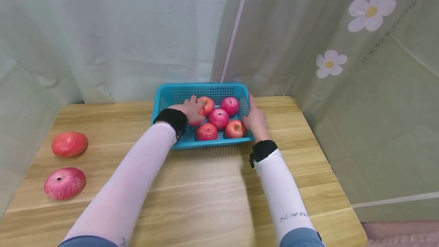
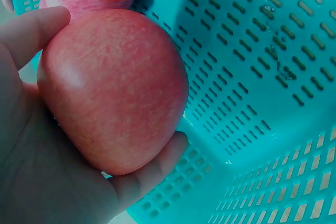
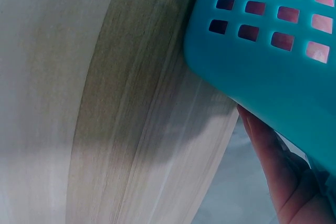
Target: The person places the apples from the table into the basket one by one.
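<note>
A blue plastic basket (image 1: 202,85) with perforated walls stands at the back of the table and holds several red apples. Inside its left part my left hand (image 1: 193,110) grips a smooth red apple (image 2: 118,90), thumb and fingers curled round opposite sides. Another red apple (image 1: 207,105) lies right by those fingers. Nearer the front wall are a red apple (image 1: 207,132) and a yellowish-red one (image 1: 235,129). My right hand (image 1: 257,120) holds the basket's right side, thumb over the rim and fingers along the outside; the right wrist view shows it partly hidden by the basket wall (image 3: 252,72).
Two more apples, a smooth red one (image 1: 69,144) and a speckled pink one (image 1: 64,183), lie on the wooden table (image 1: 202,193) to the left. A pale curtain (image 1: 154,37) hangs right behind the basket and along the table's right side.
</note>
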Motion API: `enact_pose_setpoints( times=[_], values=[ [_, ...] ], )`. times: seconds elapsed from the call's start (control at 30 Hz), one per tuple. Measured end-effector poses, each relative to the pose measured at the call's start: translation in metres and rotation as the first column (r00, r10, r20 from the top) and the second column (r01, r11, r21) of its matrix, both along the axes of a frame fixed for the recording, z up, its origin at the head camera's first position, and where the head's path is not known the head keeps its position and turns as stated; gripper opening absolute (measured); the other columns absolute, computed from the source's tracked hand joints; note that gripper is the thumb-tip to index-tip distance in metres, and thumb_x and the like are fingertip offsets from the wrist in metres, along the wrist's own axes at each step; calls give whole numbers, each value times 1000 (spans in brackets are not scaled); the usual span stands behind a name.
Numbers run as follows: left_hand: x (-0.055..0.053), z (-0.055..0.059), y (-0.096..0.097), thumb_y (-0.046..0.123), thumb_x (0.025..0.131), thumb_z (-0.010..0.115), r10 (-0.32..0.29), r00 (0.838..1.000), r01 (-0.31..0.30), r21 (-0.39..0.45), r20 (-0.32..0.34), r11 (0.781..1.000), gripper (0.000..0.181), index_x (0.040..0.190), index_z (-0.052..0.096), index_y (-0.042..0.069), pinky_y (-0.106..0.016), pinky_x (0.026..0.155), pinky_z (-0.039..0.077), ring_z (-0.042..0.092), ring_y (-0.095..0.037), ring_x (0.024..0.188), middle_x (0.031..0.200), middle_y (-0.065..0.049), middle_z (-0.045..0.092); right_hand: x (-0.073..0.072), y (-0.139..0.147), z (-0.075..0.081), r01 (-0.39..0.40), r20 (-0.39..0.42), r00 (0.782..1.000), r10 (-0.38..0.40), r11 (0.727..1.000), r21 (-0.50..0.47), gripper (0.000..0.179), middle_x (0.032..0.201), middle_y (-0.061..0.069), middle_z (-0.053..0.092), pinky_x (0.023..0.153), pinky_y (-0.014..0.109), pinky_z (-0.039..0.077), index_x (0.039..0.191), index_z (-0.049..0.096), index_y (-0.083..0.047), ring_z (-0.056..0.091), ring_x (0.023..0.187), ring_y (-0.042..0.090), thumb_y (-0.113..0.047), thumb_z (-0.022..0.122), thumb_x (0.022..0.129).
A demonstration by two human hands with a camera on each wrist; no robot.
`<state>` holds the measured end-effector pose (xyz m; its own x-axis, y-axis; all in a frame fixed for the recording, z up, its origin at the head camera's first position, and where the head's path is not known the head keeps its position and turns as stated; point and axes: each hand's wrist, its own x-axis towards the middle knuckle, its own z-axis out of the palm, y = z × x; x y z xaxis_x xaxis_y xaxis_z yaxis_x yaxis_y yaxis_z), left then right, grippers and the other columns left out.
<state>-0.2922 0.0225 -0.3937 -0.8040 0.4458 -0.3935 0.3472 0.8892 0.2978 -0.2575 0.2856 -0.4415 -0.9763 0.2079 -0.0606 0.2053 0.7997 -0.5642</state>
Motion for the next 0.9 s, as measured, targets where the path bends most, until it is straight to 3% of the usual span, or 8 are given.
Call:
enact_pose_setpoints(
  times=[0.23,0.37,0.6,0.77,0.9],
  values=[
    [-15,-15,3,46,100,55,-21,999,22,-9,27,1000,77,168,30,19,-69,114,37,25,-50,153,168,-28,16,0,-1,0,4,11,1000,-4,1000,-6,96,146,27,59,101,58,55,174,10,-26,63,117,44,-11,70,101],
    [-15,-14,4,44,100,56,-21,1000,21,-3,22,1000,73,165,35,18,-68,112,41,29,-50,150,165,-28,20,-2,0,0,7,10,1000,-7,1000,-5,97,148,27,57,103,60,54,174,10,-26,61,121,45,-11,70,101],
    [-1,-3,1,46,100,61,19,999,-19,-15,47,1000,71,162,40,17,-66,112,42,31,-48,149,162,-27,24,-2,-2,-1,11,17,1000,-11,1000,-13,98,148,27,57,102,60,54,174,10,-28,62,121,45,-11,71,100],
    [-13,-18,-3,53,97,65,47,995,-45,-24,84,999,67,156,47,24,-68,109,43,34,-48,146,164,-26,20,-2,-3,0,1,18,1000,0,1000,-6,97,146,27,59,102,59,54,174,10,-26,63,119,45,-11,71,100],
    [-16,-20,-6,50,95,69,55,994,-56,-2,92,998,54,142,56,27,-67,107,45,37,-48,142,161,-24,23,-2,-3,0,-8,9,1000,8,1000,6,97,142,28,61,102,59,54,174,10,-25,64,117,45,-11,71,100]
  ],
)
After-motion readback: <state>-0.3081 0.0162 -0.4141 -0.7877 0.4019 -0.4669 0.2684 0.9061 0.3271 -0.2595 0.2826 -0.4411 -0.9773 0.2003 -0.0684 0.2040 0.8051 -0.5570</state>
